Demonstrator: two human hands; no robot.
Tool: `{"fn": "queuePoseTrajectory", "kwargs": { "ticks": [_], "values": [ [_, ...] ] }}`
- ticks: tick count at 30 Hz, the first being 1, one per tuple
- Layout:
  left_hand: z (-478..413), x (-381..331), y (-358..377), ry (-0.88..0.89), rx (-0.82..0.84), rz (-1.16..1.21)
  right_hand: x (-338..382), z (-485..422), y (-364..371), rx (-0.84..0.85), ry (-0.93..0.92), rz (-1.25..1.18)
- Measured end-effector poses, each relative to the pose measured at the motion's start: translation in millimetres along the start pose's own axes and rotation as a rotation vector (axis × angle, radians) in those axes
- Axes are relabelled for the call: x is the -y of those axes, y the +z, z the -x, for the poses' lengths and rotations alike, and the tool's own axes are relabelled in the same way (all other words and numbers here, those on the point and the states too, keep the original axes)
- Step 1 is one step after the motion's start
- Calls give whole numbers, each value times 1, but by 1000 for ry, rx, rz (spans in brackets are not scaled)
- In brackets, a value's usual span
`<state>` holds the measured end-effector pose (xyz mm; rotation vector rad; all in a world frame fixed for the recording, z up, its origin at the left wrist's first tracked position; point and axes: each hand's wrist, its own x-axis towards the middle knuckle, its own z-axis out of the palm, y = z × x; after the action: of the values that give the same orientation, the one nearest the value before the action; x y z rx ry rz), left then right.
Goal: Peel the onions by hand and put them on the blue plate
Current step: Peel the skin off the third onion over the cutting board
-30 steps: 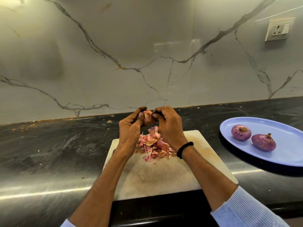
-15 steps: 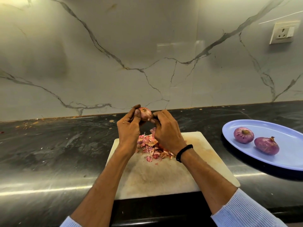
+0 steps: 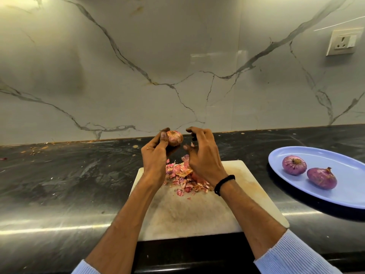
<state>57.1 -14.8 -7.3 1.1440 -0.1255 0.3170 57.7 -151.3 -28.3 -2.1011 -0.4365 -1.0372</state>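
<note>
The left hand (image 3: 155, 155) grips a small, half-skinned red onion (image 3: 174, 138) in its fingertips. The right hand (image 3: 204, 156), pinching it half a second ago, has pulled clear, fingers loosely spread, a skin flake (image 3: 192, 144) beside its thumb. Another strip seems off, above the papery pink peel heap (image 3: 180, 175) on the pale cutting board (image 3: 197, 212), yet dry skin remains before it joins the oval blue plate (image 3: 339, 196).

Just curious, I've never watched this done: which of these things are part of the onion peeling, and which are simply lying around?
Part of the job: the onion held by the left hand, the right hand, two onions on the blue plate, the peel pile, the cutting board.
Just lying about: the wall socket, crumbs on the counter.
</note>
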Motion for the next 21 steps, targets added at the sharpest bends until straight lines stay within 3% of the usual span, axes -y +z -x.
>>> {"fn": "queuePoseTrajectory", "kwargs": {
  "ticks": [10,21],
  "values": [
    [3,-1,-3,-55,165,-32,1,1,-1,13,-147,-21],
    [6,-5,-2,-65,175,-26,3,1,-3,-38,-153,-57]
  ]
}}
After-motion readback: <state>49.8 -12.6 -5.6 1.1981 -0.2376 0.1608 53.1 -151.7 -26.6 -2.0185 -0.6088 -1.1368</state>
